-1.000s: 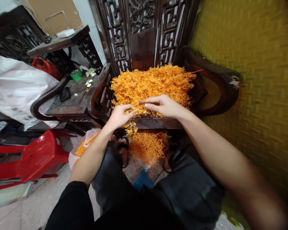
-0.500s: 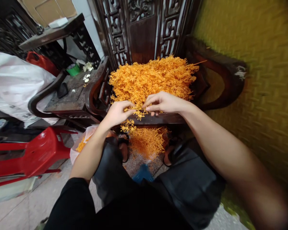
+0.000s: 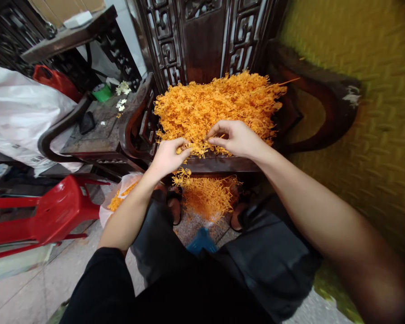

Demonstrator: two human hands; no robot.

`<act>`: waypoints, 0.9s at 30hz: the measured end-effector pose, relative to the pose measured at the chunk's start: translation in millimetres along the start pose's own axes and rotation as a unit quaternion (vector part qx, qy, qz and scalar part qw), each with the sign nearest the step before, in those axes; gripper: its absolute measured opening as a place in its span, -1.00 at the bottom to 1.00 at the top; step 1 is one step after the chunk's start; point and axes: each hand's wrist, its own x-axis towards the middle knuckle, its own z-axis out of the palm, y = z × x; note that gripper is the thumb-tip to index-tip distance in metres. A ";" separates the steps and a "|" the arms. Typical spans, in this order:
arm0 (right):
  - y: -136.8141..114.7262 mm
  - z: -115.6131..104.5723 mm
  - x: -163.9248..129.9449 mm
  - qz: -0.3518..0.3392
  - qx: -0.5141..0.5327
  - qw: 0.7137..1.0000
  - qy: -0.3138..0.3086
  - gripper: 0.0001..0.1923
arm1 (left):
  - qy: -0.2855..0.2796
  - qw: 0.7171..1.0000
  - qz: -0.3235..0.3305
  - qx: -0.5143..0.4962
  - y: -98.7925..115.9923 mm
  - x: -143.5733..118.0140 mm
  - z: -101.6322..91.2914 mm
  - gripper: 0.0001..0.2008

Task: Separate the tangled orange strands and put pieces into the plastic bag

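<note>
A large heap of orange branched plastic pieces [image 3: 212, 103] covers the seat of a dark carved wooden chair [image 3: 219, 166]. At the heap's front edge, my left hand [image 3: 168, 157] pinches an orange branched plastic piece [image 3: 200, 149] between thumb and fingers; part of the piece lies against the heap. My right hand [image 3: 238, 139] is just to the right, thumb and forefinger closed together over the heap. Whatever sits between those fingertips is too small to make out. More orange pieces [image 3: 181, 176] hang below my left hand at the seat's edge.
Between my feet lies a pile of thin orange stems [image 3: 209, 195], with a blue object [image 3: 201, 240] nearer me. On the left are a bag with orange pieces [image 3: 119, 198], a red plastic stool [image 3: 59, 207], and a second chair [image 3: 91, 148] bearing a white sack [image 3: 23, 112] and green tape [image 3: 102, 92].
My right hand has drawn slightly up and right, widening the space between my hands. My left hand stays nearly in place at the heap's front. The view has shifted a little.
</note>
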 end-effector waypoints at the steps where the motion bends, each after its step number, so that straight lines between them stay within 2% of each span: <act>1: -1.5 1.7 -0.8 0.001 -0.007 1.000 0.011 -0.88 | 0.001 1.000 -0.007 -0.004 1.0 0.3 1.3 -0.82; 4: 0.4 5.5 2.6 0.015 -0.026 0.998 0.056 -0.90 | -0.003 0.999 -0.038 -0.037 9.6 -0.3 5.5 -0.81; 6: 10.2 1.6 11.4 0.037 -0.038 0.992 0.111 -0.91 | -0.003 0.995 -0.067 -0.073 17.8 -2.9 6.8 -0.79; 10: 38.2 -25.6 29.0 0.087 -0.014 0.952 0.292 -0.87 | -0.023 0.977 -0.127 -0.167 27.3 -12.6 2.3 -0.81; 11: 41.6 -32.1 29.1 0.094 0.016 0.945 0.314 -0.86 | -0.032 0.974 -0.133 -0.180 27.2 -14.7 0.4 -0.82; 12: 41.9 -36.4 26.6 0.096 0.054 0.944 0.311 -0.86 | -0.040 0.973 -0.133 -0.184 26.3 -16.1 -1.3 -0.82; 13: 38.9 -37.7 21.7 0.090 0.087 0.950 0.286 -0.87 | -0.051 0.974 -0.127 -0.183 24.9 -16.8 -2.6 -0.82; 15: 24.0 -32.1 7.1 0.045 0.107 0.974 0.193 -0.90 | -0.076 0.976 -0.104 -0.175 22.4 -16.0 -4.4 -0.81; 18: -9.1 -14.2 -15.1 -0.076 0.041 0.994 0.067 -0.79 | -0.099 0.977 -0.071 -0.177 21.3 -13.4 -5.6 -0.79; 20: -27.5 -4.3 -24.0 -0.151 -0.001 0.988 0.023 -0.70 | -0.107 0.975 -0.067 -0.183 22.1 -12.8 -6.1 -0.79; 22: -37.7 2.5 -27.7 -0.201 -0.044 0.979 -0.006 -0.68 | -0.114 0.972 -0.066 -0.192 23.0 -13.2 -5.8 -0.81; 25: -38.3 9.7 -27.4 -0.230 -0.112 0.966 -0.046 -0.57 | -0.103 0.970 -0.055 -0.212 22.4 -13.4 -2.9 -0.86; 27: -33.9 13.2 -25.8 -0.228 -0.131 0.962 -0.073 -0.47 | -0.093 0.969 -0.059 -0.223 20.7 -12.9 0.1 -0.80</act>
